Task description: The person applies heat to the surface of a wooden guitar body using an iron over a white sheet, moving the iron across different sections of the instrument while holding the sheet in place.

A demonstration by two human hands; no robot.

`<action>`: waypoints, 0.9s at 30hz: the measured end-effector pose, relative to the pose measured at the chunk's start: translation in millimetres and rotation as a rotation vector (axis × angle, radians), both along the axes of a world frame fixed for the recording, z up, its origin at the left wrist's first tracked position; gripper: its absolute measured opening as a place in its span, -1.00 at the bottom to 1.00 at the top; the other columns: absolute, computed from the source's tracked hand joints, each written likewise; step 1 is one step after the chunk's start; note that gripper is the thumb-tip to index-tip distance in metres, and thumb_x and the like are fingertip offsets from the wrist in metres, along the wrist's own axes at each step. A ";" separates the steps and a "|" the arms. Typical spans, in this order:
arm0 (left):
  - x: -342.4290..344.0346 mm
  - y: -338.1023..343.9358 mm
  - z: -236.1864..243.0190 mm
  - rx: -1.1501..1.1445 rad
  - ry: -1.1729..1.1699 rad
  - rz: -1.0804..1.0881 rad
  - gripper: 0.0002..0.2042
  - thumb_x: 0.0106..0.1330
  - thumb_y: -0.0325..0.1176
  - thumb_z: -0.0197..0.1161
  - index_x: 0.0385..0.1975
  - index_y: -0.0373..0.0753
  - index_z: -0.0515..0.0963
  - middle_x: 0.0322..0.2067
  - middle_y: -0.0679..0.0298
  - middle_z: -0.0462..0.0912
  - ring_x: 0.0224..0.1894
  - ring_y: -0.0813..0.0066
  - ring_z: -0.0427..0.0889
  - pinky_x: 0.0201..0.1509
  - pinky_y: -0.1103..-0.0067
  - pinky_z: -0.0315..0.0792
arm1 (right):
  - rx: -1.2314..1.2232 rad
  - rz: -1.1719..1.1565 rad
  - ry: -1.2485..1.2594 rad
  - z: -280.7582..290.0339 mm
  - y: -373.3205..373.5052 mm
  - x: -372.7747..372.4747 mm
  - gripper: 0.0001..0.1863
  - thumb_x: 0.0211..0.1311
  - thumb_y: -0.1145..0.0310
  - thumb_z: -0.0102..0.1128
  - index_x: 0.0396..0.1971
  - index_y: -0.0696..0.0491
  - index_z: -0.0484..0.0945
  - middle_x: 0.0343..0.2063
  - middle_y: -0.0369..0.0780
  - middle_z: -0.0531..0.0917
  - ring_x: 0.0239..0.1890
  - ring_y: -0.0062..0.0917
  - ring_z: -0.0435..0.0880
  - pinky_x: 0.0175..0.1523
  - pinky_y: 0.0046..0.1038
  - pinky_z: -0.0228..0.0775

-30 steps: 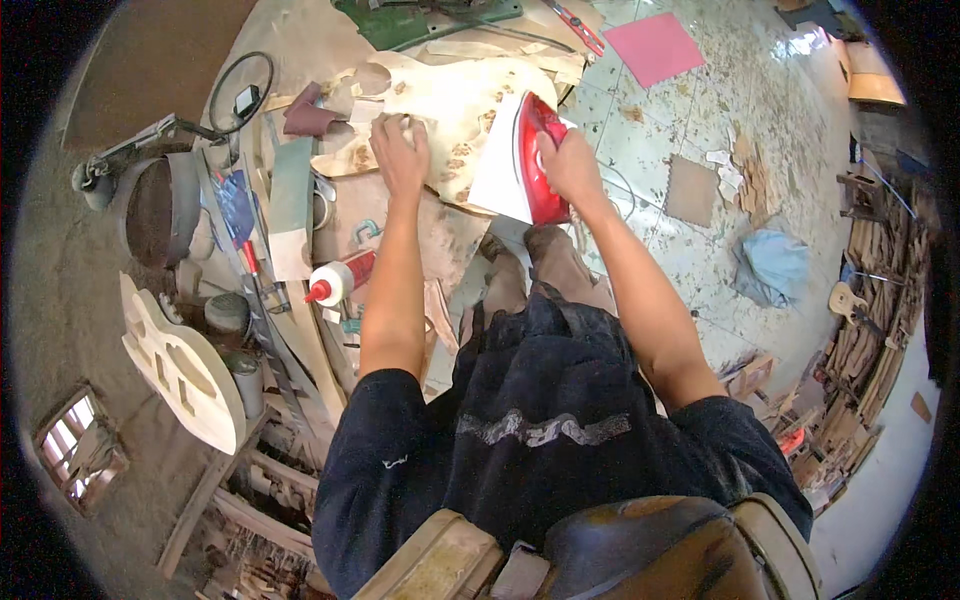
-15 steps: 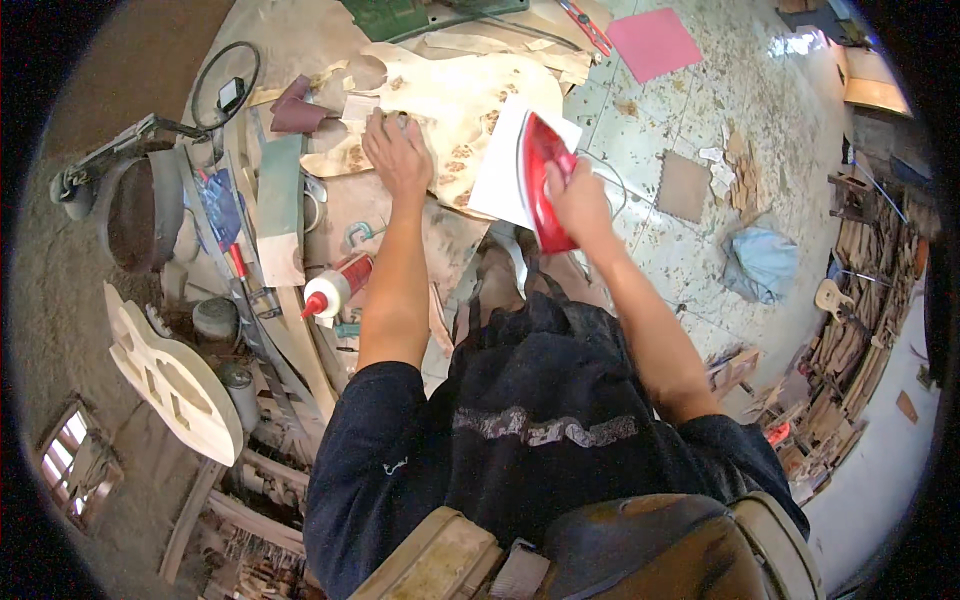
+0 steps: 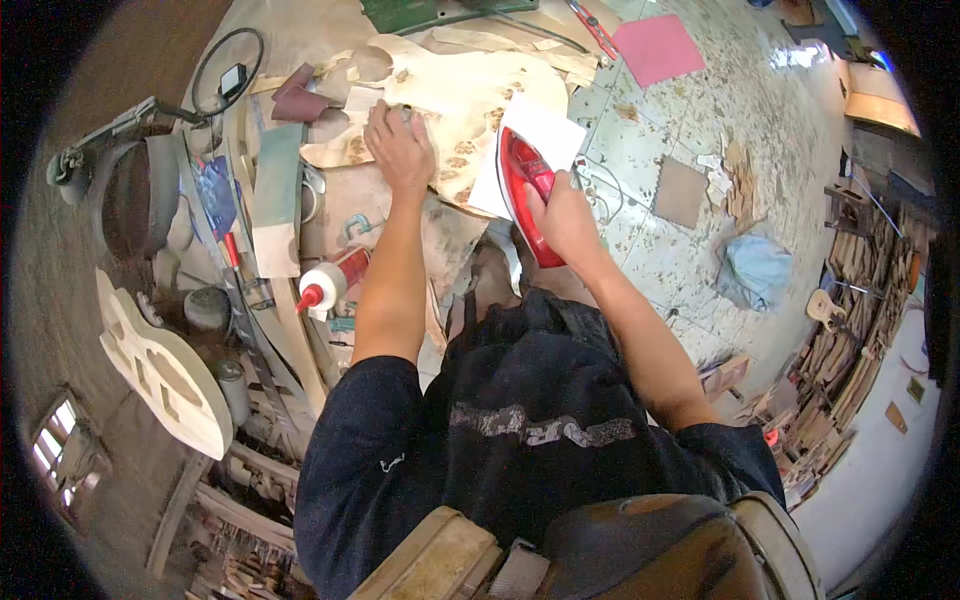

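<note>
My right hand (image 3: 561,225) grips the red iron (image 3: 525,180), whose soleplate overlaps a white sheet (image 3: 555,125) at the right end of a pale burl veneer piece (image 3: 458,80) with irregular edges. My left hand (image 3: 398,150) is open, fingers slightly bent and resting on the veneer's left part; a small dark spot or object by the fingertips is too small to name. Left of it are curled maroon sandpaper (image 3: 300,100) and a grey-green strip (image 3: 275,175). A white glue bottle with red cap (image 3: 328,283) lies beside my left forearm, below a teal clamp (image 3: 357,227).
A cut wooden guitar body (image 3: 170,370) stands at left, near a dark drum (image 3: 130,200). Beyond the veneer are a green machine (image 3: 420,12) and red-handled tool (image 3: 595,30). A pink sheet (image 3: 658,50) and blue cloth (image 3: 755,270) lie rightward; timber (image 3: 870,310) lines the right.
My right hand has drawn the iron down toward my body, and its tip has shifted toward the left. My left hand has stayed on the veneer, moving only slightly.
</note>
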State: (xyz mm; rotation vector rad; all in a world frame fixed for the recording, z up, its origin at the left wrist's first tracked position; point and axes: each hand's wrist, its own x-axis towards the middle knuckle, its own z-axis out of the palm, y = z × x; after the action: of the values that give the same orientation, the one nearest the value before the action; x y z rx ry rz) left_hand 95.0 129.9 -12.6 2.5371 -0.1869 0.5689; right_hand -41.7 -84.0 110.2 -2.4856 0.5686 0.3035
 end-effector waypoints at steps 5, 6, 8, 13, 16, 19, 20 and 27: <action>3.3 -2.5 2.4 0.016 -0.008 0.000 -0.64 0.47 -0.19 0.08 0.09 -0.34 0.46 0.24 -0.11 0.40 0.34 -0.11 0.30 0.45 0.06 0.08 | -0.033 0.002 -0.106 -9.9 -47.4 54.8 -0.42 0.38 -0.02 0.14 -0.22 0.35 0.53 -0.42 0.28 0.65 -0.28 0.20 0.69 -0.15 0.05 0.56; 3.3 -2.5 1.8 0.016 -0.003 0.001 -0.64 0.47 -0.19 0.08 0.09 -0.34 0.45 0.24 -0.11 0.40 0.34 -0.11 0.30 0.45 0.06 0.08 | -0.028 0.019 -0.145 -8.3 -57.3 66.2 -0.41 0.37 -0.03 0.13 -0.22 0.35 0.54 -0.40 0.28 0.65 -0.27 0.18 0.69 -0.15 0.04 0.56; 2.3 -1.2 -0.6 0.011 -0.001 0.002 -0.64 0.48 -0.19 0.07 0.09 -0.33 0.45 0.24 -0.10 0.40 0.34 -0.11 0.29 0.45 0.07 0.08 | -0.022 0.020 -0.086 -10.0 -60.9 67.9 -0.40 0.38 -0.04 0.12 -0.23 0.36 0.55 -0.38 0.28 0.66 -0.25 0.14 0.70 -0.12 0.03 0.55; 1.0 3.7 -2.8 0.025 0.000 0.031 -0.63 0.48 -0.18 0.08 0.09 -0.33 0.45 0.24 -0.10 0.41 0.35 -0.11 0.29 0.46 0.07 0.07 | -0.014 0.083 0.033 -4.0 -7.2 6.3 -0.40 0.40 -0.06 0.12 -0.19 0.33 0.48 -0.42 0.28 0.65 -0.28 0.19 0.69 -0.14 0.04 0.55; 0.4 0.7 -1.7 0.035 -0.008 0.013 -0.63 0.47 -0.18 0.09 0.10 -0.33 0.46 0.25 -0.09 0.40 0.36 -0.10 0.28 0.47 0.08 0.06 | -0.045 0.046 0.011 -4.3 -18.8 9.9 -0.41 0.39 -0.05 0.14 -0.19 0.33 0.47 -0.43 0.27 0.65 -0.30 0.18 0.70 -0.17 0.04 0.56; 1.1 -3.7 0.0 0.006 0.009 0.017 -0.63 0.46 -0.19 0.10 0.10 -0.32 0.46 0.27 -0.08 0.38 0.37 -0.09 0.26 0.48 0.08 0.05 | -0.116 -0.048 -0.098 -12.9 -58.9 49.5 -0.43 0.37 -0.04 0.16 -0.23 0.32 0.50 -0.44 0.26 0.66 -0.31 0.17 0.70 -0.17 0.04 0.56; 1.8 -3.2 0.8 0.007 0.022 0.020 -0.63 0.46 -0.19 0.10 0.11 -0.32 0.45 0.28 -0.07 0.38 0.38 -0.08 0.26 0.48 0.07 0.05 | -0.137 -0.073 -0.112 -12.3 -65.6 60.0 -0.43 0.37 -0.04 0.16 -0.23 0.32 0.50 -0.44 0.25 0.66 -0.29 0.17 0.70 -0.15 0.04 0.56; 0.0 1.2 0.2 0.004 0.034 0.017 -0.62 0.46 -0.18 0.09 0.12 -0.32 0.44 0.27 -0.07 0.38 0.38 -0.08 0.25 0.48 0.07 0.05 | -0.076 -0.017 0.031 -3.1 -4.6 1.8 -0.43 0.38 -0.01 0.16 -0.22 0.34 0.45 -0.45 0.29 0.65 -0.32 0.23 0.69 -0.18 0.08 0.55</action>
State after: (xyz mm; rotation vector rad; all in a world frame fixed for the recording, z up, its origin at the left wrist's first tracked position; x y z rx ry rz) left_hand 95.0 131.1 -12.4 2.5524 -0.1543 0.5325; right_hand -39.9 -88.6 107.0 -2.5516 0.6244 0.3196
